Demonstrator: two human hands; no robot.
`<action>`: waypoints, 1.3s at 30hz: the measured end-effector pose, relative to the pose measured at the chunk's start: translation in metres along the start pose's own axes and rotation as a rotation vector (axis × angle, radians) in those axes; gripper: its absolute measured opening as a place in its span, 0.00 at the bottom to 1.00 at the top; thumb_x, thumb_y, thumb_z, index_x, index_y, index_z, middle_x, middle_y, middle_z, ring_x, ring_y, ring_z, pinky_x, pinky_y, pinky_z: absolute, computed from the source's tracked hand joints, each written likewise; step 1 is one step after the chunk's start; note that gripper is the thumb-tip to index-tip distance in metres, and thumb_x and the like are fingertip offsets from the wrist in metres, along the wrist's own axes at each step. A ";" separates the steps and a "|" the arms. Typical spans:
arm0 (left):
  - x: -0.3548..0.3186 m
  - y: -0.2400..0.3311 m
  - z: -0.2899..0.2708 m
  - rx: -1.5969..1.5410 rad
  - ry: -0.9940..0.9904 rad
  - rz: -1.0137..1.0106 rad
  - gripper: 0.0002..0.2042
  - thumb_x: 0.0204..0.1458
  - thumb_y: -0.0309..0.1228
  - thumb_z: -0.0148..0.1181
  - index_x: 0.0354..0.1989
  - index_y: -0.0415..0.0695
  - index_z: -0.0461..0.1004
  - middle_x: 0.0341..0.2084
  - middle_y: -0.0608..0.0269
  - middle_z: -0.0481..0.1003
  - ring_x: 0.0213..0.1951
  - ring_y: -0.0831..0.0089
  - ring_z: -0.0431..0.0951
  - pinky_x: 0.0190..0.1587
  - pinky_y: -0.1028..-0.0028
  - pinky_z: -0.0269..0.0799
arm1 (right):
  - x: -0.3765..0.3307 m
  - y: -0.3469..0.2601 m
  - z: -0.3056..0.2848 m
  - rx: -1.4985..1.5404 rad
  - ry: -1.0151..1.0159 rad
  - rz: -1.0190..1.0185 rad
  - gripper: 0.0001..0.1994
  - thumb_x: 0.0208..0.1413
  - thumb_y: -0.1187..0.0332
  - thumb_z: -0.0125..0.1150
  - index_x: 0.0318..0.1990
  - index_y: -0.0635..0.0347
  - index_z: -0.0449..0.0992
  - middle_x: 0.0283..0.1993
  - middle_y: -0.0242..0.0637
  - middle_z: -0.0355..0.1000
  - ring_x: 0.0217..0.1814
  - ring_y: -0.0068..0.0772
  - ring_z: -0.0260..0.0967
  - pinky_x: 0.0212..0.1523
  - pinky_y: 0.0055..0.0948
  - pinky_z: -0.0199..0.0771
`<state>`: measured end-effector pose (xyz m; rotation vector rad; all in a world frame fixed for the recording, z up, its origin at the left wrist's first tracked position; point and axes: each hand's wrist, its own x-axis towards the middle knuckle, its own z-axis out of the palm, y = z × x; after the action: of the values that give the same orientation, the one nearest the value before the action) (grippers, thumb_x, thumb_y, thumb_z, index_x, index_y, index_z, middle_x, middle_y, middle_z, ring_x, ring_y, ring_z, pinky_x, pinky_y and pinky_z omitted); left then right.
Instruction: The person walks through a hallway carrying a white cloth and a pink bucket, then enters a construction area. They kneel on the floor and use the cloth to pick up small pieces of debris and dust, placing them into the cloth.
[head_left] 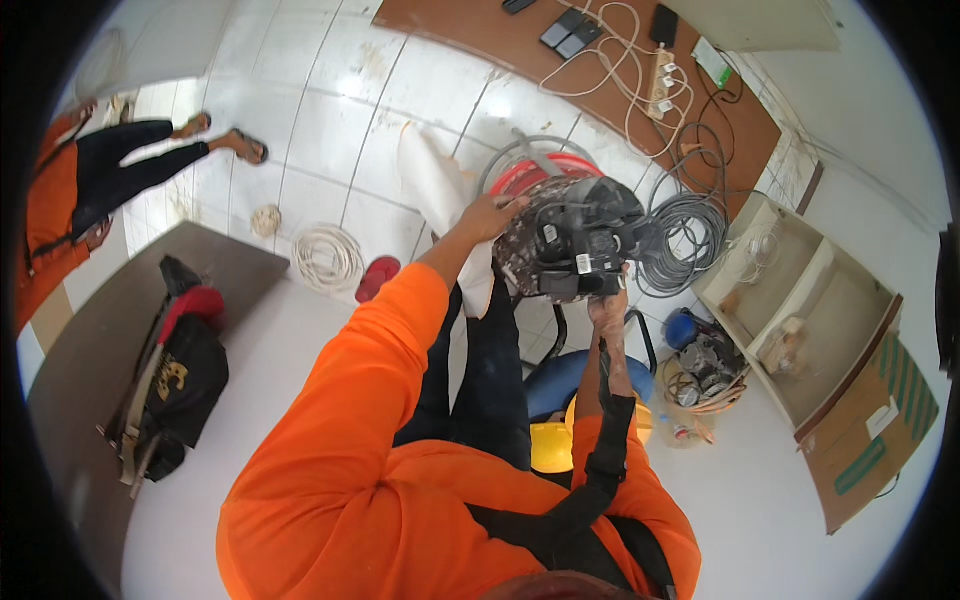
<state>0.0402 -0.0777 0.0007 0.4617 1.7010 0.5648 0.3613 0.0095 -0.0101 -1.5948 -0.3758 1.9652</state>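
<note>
The speckled dark container (516,262), loaded with boxy black devices (588,245), sat between the left hand's (488,216) fingers on its left side and the right hand's (607,312) at its near-right edge; I cannot tell how tightly either grasped. Steadying seemed in hand; moving it called for level support. Coiled grey cable (712,238) crowded the fingers' right; tiled floor (335,130) opened leftward.
</note>
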 end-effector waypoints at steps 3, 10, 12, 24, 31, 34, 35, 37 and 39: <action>0.000 -0.008 -0.018 -0.013 -0.089 0.049 0.30 0.56 0.60 0.53 0.52 0.46 0.79 0.44 0.43 0.79 0.49 0.54 0.78 0.53 0.64 0.70 | 0.018 0.007 -0.008 -0.041 0.068 0.039 0.22 0.68 0.49 0.47 0.56 0.57 0.70 0.51 0.34 0.75 0.51 0.34 0.73 0.56 0.35 0.71; -0.004 -0.028 0.007 0.115 0.022 0.144 0.35 0.57 0.60 0.51 0.59 0.41 0.71 0.51 0.40 0.74 0.54 0.48 0.75 0.58 0.60 0.67 | 0.012 0.001 -0.025 -0.159 0.067 0.001 0.18 0.62 0.57 0.59 0.54 0.57 0.73 0.46 0.35 0.76 0.46 0.33 0.74 0.48 0.36 0.76; -0.012 -0.029 0.015 0.034 0.023 0.079 0.33 0.58 0.58 0.49 0.58 0.40 0.72 0.50 0.39 0.75 0.54 0.47 0.74 0.58 0.59 0.67 | 0.008 -0.001 -0.019 -0.119 0.023 0.039 0.17 0.61 0.60 0.60 0.54 0.57 0.73 0.47 0.34 0.76 0.46 0.34 0.74 0.48 0.37 0.76; -0.037 -0.008 0.014 -0.016 0.114 -0.093 0.40 0.56 0.66 0.44 0.58 0.37 0.69 0.49 0.41 0.75 0.54 0.49 0.75 0.56 0.57 0.68 | -0.005 0.001 0.003 -0.117 0.026 0.112 0.17 0.59 0.59 0.62 0.54 0.53 0.73 0.49 0.32 0.76 0.48 0.33 0.75 0.50 0.35 0.77; -0.031 -0.003 0.022 0.036 0.150 -0.159 0.46 0.53 0.71 0.41 0.62 0.37 0.67 0.56 0.38 0.71 0.59 0.48 0.70 0.62 0.59 0.64 | -0.007 0.000 -0.007 -0.119 0.043 0.120 0.16 0.61 0.59 0.61 0.53 0.55 0.74 0.45 0.29 0.78 0.44 0.27 0.76 0.44 0.26 0.77; -0.027 -0.004 0.025 0.088 0.234 -0.172 0.46 0.52 0.71 0.41 0.61 0.38 0.69 0.56 0.39 0.71 0.59 0.48 0.70 0.62 0.59 0.64 | -0.008 -0.001 0.008 -0.188 0.100 0.133 0.19 0.64 0.49 0.56 0.52 0.53 0.75 0.42 0.27 0.78 0.39 0.23 0.74 0.36 0.23 0.73; -0.021 -0.009 0.027 0.102 0.251 -0.162 0.45 0.52 0.71 0.41 0.59 0.37 0.70 0.54 0.38 0.72 0.58 0.47 0.71 0.61 0.59 0.65 | -0.006 -0.004 0.008 -0.140 0.081 0.140 0.24 0.63 0.42 0.53 0.51 0.52 0.75 0.41 0.27 0.78 0.37 0.22 0.73 0.33 0.23 0.70; -0.021 -0.001 0.021 0.088 0.214 -0.160 0.45 0.52 0.70 0.43 0.58 0.36 0.71 0.54 0.39 0.73 0.58 0.48 0.71 0.60 0.60 0.65 | 0.000 -0.006 0.002 -0.178 0.040 0.174 0.26 0.62 0.40 0.52 0.51 0.54 0.75 0.41 0.29 0.78 0.37 0.23 0.73 0.34 0.22 0.71; -0.022 0.006 0.018 0.083 0.204 -0.162 0.44 0.53 0.69 0.45 0.56 0.36 0.72 0.53 0.39 0.73 0.58 0.48 0.72 0.60 0.60 0.65 | -0.002 -0.003 0.010 -0.102 0.047 0.141 0.28 0.62 0.40 0.52 0.53 0.56 0.74 0.41 0.31 0.78 0.37 0.23 0.72 0.34 0.22 0.70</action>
<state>0.0618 -0.0834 0.0188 0.3299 1.9428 0.4356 0.3530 0.0116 -0.0047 -1.7713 -0.3583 2.0379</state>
